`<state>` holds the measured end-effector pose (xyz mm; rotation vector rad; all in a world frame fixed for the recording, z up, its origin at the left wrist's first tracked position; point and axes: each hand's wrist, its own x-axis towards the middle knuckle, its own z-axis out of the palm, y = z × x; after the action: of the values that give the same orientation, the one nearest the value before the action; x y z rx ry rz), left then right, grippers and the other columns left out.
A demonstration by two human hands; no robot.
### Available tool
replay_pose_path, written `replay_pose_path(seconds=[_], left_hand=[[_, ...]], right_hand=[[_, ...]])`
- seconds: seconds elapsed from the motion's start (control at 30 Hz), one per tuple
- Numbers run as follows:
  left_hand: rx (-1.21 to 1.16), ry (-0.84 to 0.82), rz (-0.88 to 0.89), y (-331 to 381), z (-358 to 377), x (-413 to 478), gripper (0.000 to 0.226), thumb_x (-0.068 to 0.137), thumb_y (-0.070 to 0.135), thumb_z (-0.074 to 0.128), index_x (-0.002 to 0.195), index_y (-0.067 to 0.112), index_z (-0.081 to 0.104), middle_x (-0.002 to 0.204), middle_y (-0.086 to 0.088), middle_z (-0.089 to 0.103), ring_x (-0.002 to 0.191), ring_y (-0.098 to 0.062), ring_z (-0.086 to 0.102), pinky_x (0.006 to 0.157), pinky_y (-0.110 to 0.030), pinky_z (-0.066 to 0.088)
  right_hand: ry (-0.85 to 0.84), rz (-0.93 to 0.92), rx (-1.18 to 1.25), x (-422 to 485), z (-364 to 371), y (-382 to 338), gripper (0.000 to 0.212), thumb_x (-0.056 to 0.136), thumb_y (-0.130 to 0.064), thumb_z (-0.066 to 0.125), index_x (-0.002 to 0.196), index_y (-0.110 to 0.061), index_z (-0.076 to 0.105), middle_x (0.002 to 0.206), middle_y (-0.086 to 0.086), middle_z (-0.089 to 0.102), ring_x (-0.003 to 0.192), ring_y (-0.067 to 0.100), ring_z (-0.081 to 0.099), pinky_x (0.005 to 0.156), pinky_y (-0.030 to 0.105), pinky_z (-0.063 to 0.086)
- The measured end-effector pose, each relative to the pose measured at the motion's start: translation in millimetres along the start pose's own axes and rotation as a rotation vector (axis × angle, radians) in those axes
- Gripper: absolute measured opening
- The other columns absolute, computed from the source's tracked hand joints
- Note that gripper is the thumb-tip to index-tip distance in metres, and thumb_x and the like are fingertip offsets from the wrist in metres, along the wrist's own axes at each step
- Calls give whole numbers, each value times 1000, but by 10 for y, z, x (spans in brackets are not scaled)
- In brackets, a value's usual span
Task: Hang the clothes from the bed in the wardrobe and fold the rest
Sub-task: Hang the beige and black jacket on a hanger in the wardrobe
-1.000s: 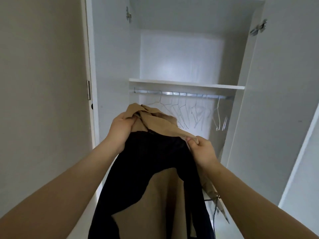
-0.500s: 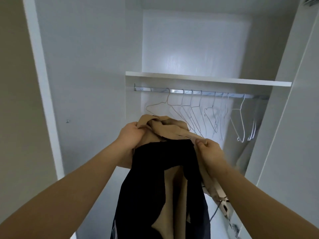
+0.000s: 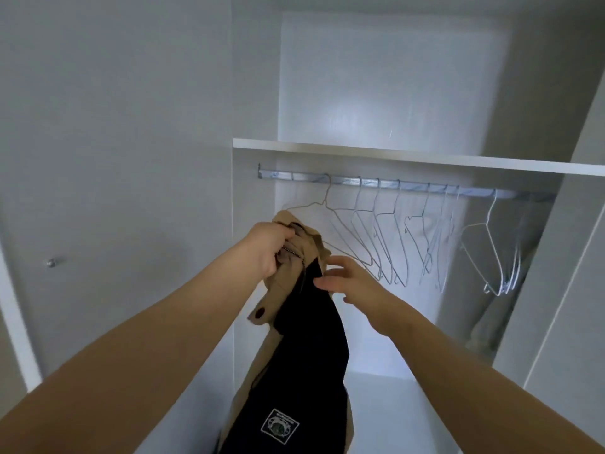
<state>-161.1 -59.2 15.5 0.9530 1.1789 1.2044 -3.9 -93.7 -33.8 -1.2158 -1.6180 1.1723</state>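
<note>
A tan jacket with a black lining [image 3: 307, 326] hangs down in front of the open white wardrobe [image 3: 409, 152]. My left hand [image 3: 268, 249] grips its bunched collar and holds it up just left of the wire hangers [image 3: 376, 244]. My right hand [image 3: 347, 280] is off the cloth, fingers spread, beside the jacket and close below the leftmost hangers. Several empty wire hangers hang on the metal rail [image 3: 409, 186] under the shelf.
The wardrobe's left door [image 3: 114, 158] stands open with a small knob [image 3: 51, 262] on it. A white shelf [image 3: 425, 157] runs above the rail. The right door [image 3: 573, 290] is open at the right edge. Something pale hangs at the rail's far right [image 3: 510, 290].
My right hand has let go of the jacket's shoulder and opened toward the hangers. The jacket now hangs from my left hand alone, and I have moved closer to the wardrobe.
</note>
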Motion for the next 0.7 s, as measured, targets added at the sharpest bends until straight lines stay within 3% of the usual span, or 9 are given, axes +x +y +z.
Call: replay_pose_path(seconds=[0.1,0.23,0.3,0.4,0.47,0.53,0.6,0.63,0.7], left_hand=[[-45,-49,-4,-1,141,-30,15,94,6,49,105,-1,56,84,-14,57,73,-23,56,73,-36,50],[-30,-173,80,78,122,-71,14,92,9,54,103,1,58,87,-14,63,75,-23,62,65,-31,56],[95,-160,247,118,31,-49,14,89,17,60,98,6,62,84,-10,67,70,-17,64,58,-23,55],[233,-200,392,66,-117,-35,16,86,40,60,92,25,63,75,11,67,66,-4,62,58,-13,47],[258,-305,384,-76,-210,-13,30,81,52,60,108,39,60,102,18,67,91,-4,64,75,-17,51],[475,-345,374,-297,-266,19,57,76,53,64,129,45,44,136,15,45,119,-9,48,98,-28,43],[803,-259,391,-572,-237,67,76,80,38,68,142,35,24,139,17,21,123,-5,28,101,-15,26],[881,-214,395,-692,-190,73,76,83,26,67,144,24,21,136,11,21,122,-7,26,99,-9,21],[781,-201,269,-915,-83,107,57,90,6,56,140,3,29,145,-10,32,130,-20,36,109,-21,26]], right_hand=[[-111,-119,-98,65,103,45,28,80,-11,70,89,-32,53,77,-23,69,73,-9,64,58,5,48],[234,-164,-207,169,118,77,9,86,-20,60,93,-14,61,97,10,68,92,27,64,85,39,54],[321,-128,-27,207,62,67,13,91,-18,53,95,-9,62,97,13,67,93,29,64,84,40,53],[330,-68,305,226,-11,-24,16,93,-22,53,100,-12,63,100,12,68,92,27,65,82,38,54],[313,-41,468,239,-48,-82,20,94,-24,52,106,-13,63,105,11,68,96,27,65,83,37,54],[278,-37,584,238,-63,-135,24,95,-26,51,110,-12,63,107,12,68,98,28,65,83,38,53],[256,-12,693,229,-89,-180,26,94,-31,52,111,-15,65,103,9,70,97,28,66,81,41,53],[252,4,741,221,-114,-202,26,94,-33,52,110,-17,66,102,8,71,96,27,66,77,40,54],[237,23,803,214,-164,-235,30,93,-36,52,114,-18,64,107,8,69,98,27,65,72,38,53]])
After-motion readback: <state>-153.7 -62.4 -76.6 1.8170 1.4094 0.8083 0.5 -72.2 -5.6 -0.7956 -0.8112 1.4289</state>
